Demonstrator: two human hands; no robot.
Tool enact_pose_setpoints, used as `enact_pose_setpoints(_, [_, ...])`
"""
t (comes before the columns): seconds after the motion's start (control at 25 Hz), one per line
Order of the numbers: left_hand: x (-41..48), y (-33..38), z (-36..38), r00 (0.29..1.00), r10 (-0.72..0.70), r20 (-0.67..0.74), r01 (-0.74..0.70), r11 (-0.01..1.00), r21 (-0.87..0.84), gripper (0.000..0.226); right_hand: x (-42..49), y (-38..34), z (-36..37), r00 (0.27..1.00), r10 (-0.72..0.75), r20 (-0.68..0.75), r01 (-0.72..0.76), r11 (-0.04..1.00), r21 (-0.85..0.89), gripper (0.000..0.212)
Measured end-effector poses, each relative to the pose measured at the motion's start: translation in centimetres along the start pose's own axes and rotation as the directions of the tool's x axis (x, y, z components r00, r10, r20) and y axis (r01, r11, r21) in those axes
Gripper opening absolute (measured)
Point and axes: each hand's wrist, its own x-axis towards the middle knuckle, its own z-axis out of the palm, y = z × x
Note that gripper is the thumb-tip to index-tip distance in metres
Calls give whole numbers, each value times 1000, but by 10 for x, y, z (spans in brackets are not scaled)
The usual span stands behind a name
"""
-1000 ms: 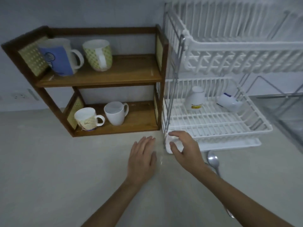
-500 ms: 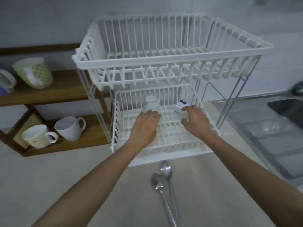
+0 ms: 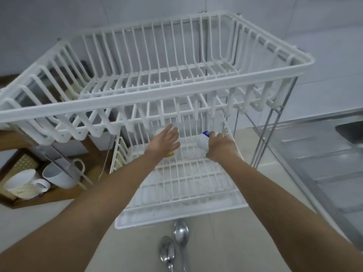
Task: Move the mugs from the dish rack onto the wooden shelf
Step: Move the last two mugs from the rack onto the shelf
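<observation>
Mugs on the dish rack lower tier: right hand fingers wrap the blue-marked mug, left hand spreads open over the yellow-labelled mug; presumably rigid, breakable, slick, so grip each body.

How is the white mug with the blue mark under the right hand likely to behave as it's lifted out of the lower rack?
The white mug looks glazed and rigid, so probably smooth and somewhat slippery in the right hand. It lies tilted on the dish rack wires, so it may roll or clink if nudged. Likely breakable if dropped.
</observation>
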Motion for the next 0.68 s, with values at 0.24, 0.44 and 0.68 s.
enact_pose_setpoints(0.24, [12,9,27,989,65,-129,-57,996,65,82,11,-14,15,1000,17,1,-17,997,77,79])
enact_pose_setpoints(0.44, [-14,5,24,885,-327,-331,225,923,-312,65,-5,-7,13,1000,-16,-3,16,887,462,78])
enact_pose_setpoints(0.68, [-100,29,-19,662,-729,175,220,-34,-975,99,-71,-5,-10,984,15,-180,167,303,938,63])
